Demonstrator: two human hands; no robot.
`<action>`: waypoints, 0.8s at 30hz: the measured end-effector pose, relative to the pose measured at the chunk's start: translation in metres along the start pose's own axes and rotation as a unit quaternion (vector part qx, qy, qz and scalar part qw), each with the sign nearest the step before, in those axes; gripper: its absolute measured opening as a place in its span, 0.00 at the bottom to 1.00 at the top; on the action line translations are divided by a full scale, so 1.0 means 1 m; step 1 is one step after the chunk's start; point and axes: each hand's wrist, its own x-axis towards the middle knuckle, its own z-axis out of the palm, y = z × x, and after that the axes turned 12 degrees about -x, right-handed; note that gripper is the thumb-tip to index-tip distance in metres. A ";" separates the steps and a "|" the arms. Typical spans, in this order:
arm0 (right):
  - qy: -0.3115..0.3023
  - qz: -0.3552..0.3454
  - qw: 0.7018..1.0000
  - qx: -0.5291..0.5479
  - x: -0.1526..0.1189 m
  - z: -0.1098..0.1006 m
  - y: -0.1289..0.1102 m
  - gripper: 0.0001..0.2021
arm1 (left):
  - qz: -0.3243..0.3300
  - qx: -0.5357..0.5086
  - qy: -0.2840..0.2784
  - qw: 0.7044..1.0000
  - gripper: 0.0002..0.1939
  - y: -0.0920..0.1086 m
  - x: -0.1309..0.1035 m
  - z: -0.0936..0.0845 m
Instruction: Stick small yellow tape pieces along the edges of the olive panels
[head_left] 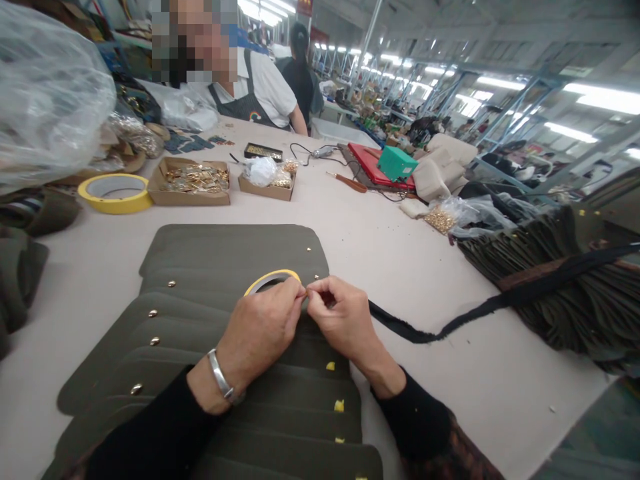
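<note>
My left hand is closed in a pinch, its fingertips meeting those of my right hand, which is pinched too. Whatever lies between the fingertips is too small and hidden to name. Just behind my left hand shows part of a roll of yellow tape; I cannot tell whether that hand grips it. Beneath both hands lie overlapping olive-green fabric panels with rounded corners. Gold studs dot their left side, and small yellow tape pieces stick to several panels along the right.
A larger yellow tape roll lies beside a cardboard tray of metal pieces. Past it stand a small box and a green box. A black strip runs right to stacked panels. A person is across the table.
</note>
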 end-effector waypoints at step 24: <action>-0.256 0.236 0.907 0.235 0.008 -0.011 0.051 0.09 | -0.062 0.011 -0.172 0.983 0.09 -0.007 0.004 0.002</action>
